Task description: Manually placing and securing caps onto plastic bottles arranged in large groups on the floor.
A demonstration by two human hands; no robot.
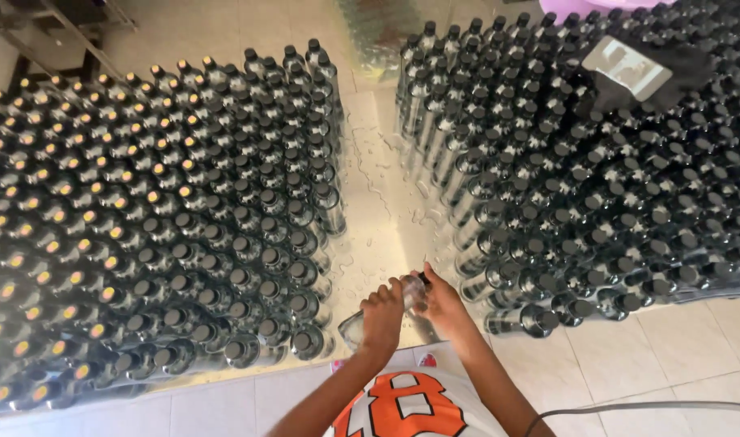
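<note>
The person's left hand (384, 317) wraps its fingers around the body of a clear bottle (378, 317) lying tilted over the wet mirrored table (382, 202), while the right hand (441, 303) has its fingers closed around the bottle's dark cap end. Just left of the fingers stands a dense block of capped bottles (159, 226), and just right of them a second block (580, 162), leaving only a narrow wet strip between. Well beyond the fingers, a dark cloth with a pale label (637, 69) lies on the right block.
</note>
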